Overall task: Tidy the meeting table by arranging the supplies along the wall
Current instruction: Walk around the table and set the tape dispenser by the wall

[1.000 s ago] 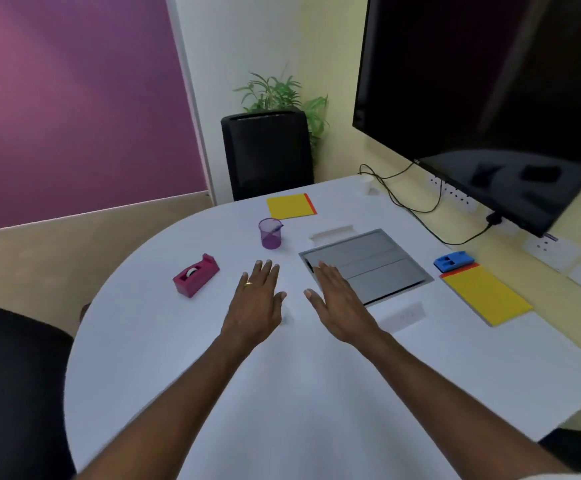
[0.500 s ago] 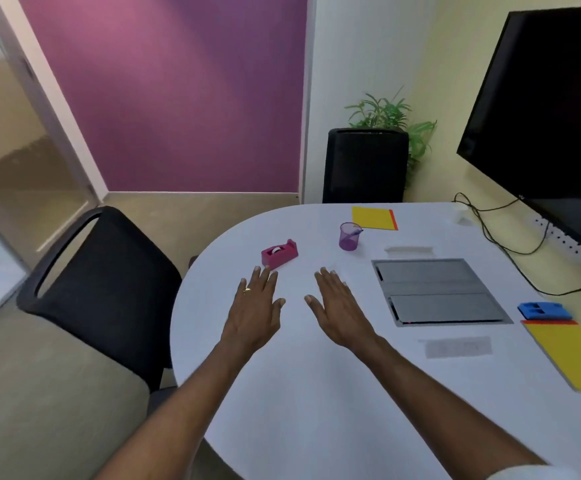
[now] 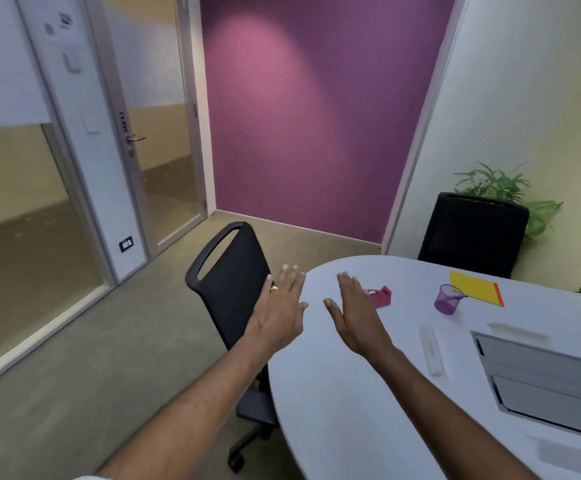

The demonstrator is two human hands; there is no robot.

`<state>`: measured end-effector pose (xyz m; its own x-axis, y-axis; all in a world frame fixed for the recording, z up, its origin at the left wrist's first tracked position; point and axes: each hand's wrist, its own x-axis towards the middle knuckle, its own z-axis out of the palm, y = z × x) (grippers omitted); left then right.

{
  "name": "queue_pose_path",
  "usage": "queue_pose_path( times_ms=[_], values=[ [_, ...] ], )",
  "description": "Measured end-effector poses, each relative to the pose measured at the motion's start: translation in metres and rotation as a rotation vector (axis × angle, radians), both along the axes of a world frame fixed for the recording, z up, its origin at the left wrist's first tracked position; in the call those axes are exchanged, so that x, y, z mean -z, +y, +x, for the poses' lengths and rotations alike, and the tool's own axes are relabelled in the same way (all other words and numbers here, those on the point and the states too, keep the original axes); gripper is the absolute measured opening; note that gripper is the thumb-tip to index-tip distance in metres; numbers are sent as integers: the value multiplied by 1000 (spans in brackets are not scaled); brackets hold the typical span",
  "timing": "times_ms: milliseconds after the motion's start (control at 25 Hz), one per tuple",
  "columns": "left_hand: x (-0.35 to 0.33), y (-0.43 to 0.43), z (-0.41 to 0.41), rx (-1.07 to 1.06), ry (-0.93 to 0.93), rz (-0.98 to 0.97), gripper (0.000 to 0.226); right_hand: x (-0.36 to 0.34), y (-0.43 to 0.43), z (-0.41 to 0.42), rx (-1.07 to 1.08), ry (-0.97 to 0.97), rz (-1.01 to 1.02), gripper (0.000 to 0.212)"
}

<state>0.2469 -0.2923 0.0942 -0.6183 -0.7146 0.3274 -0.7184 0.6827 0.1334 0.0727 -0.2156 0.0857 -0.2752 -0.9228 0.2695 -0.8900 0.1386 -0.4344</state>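
Both hands flat, fingers spread, gripping nothing. Left hand (image 3: 279, 313) hovers at the rounded edge of the white oval table (image 3: 351, 410), over the black mesh office chair (image 3: 230, 271). Right hand (image 3: 356, 315) is above the table, just in front of the pink tape dispenser (image 3: 381, 296). Translucent purple plastic cup (image 3: 447, 299) stands further in, yellow notepad with an orange edge (image 3: 476, 288) just beyond it. Grey metal cable hatch (image 3: 541, 375) is set in the table's middle
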Motion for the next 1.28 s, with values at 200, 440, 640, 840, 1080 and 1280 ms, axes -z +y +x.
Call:
queue_pose_path(
  times_ms=[200, 440, 640, 840, 1080, 1280],
  values=[
    [-14, -37, 119, -60, 58, -23, 62, -22, -58, 111, -75, 32, -71, 64],
    [-40, -76, 249, -182, 101, -11, 64, -37, -126, 233, -212, 75, -100, 64],
    [-40, -103, 336, -318, 158, 35, 65, -46, -191, 294, -321, 105, -114, 67],
    [-30, -158, 383, -388, 172, 48, 65, -34, -265, 339, -384, 129, -97, 68],
    [-25, -282, 401, -407, 140, 44, 63, -18, -389, 362, -383, 119, -85, 68],
    [-31, -406, 380, -354, 101, 42, 64, -24, -499, 347, -332, 93, -75, 68]
  ],
)
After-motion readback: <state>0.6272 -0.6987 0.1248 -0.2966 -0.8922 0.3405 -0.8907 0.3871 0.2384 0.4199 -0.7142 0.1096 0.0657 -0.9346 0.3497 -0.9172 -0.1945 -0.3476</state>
